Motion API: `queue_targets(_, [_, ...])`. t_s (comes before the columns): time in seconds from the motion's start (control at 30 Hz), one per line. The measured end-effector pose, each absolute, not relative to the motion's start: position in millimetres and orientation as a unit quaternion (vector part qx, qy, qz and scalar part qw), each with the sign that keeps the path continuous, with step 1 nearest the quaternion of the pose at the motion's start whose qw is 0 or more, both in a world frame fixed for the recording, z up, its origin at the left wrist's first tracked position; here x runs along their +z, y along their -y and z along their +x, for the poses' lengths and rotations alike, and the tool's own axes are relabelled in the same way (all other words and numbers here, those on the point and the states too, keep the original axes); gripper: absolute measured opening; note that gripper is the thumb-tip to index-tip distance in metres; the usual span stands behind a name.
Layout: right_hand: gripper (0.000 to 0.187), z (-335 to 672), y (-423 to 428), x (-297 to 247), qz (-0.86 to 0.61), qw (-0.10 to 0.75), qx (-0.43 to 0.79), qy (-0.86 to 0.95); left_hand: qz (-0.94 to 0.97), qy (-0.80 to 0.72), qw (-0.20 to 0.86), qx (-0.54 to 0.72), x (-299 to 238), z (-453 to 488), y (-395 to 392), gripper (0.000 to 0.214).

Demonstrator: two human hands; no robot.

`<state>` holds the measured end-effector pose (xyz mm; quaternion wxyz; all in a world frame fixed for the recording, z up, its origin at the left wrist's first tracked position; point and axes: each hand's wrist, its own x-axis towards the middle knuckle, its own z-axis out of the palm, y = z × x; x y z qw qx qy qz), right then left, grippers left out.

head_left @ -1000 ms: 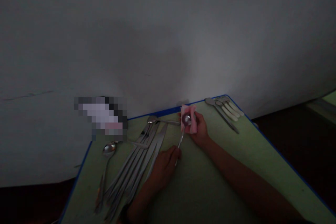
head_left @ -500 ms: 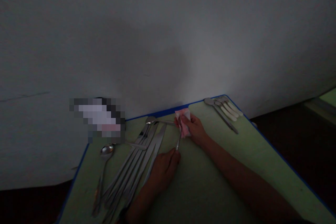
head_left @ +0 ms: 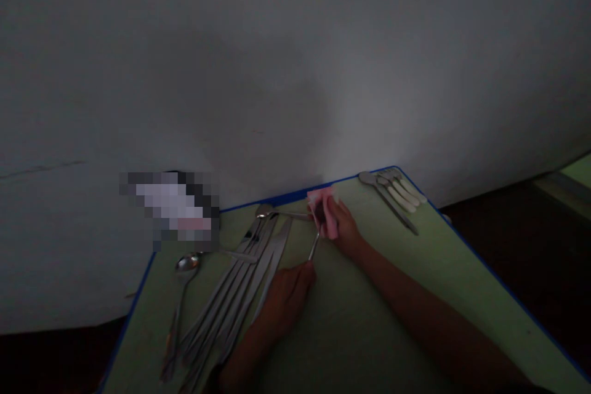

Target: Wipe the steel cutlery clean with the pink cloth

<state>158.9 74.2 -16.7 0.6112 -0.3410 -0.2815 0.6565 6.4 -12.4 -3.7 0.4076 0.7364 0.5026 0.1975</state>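
My left hand (head_left: 290, 286) is closed round the handle end of a metal spoon (head_left: 314, 245), which points up and away from me. At the spoon's far end, my right hand (head_left: 344, 221) grips a folded pink and white cloth (head_left: 329, 225). The cloth is bent about the spoon's bowl, which shows dark between its folds. To the left of my left hand lie several long metal table knives (head_left: 240, 289), side by side. Another spoon (head_left: 265, 212) lies beyond them, its handle running toward the cloth.
A spoon (head_left: 187, 263) rests at the table's left side, near a blurred-out object (head_left: 170, 209). At the back right corner lie several white-handled forks (head_left: 401, 188) and a long grey utensil (head_left: 390, 204). The green table (head_left: 462, 295) has a blue edge and stands against a wall.
The cloth has opened out at the spoon's end, so the dark bowl now shows inside it. My right thumb and fingers have shifted on the cloth; my left hand has barely moved.
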Motion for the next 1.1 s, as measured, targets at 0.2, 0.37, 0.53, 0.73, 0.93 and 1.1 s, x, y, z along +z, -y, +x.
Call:
queue_targets(0.2, [0.022,160,-67,-15,-0.398,0.592,0.538,0.450,0.740,-0.500,0.406,0.194,0,6,14,0.042])
queue_targets(0.37, [0.026,162,-68,-17,-0.415,0.579,0.549,0.438,0.746,-0.494,0.401,0.197,-3,7,14,0.040])
queue_targets(0.53, [0.034,157,-69,-18,-0.412,0.589,0.586,0.374,0.728,-0.504,0.422,0.195,-2,7,13,0.041])
queue_targets(0.73, [0.041,159,-80,-11,-0.244,0.620,0.725,0.173,0.703,-0.522,0.432,0.215,1,8,12,0.041])
queue_targets(0.93, [0.029,167,-85,-15,-0.217,0.615,0.747,0.125,0.696,-0.529,0.429,0.228,-1,8,12,0.041])
queue_targets(1.1, [0.020,165,-83,-16,-0.235,0.607,0.748,0.126,0.700,-0.522,0.431,0.227,-2,8,13,0.040])
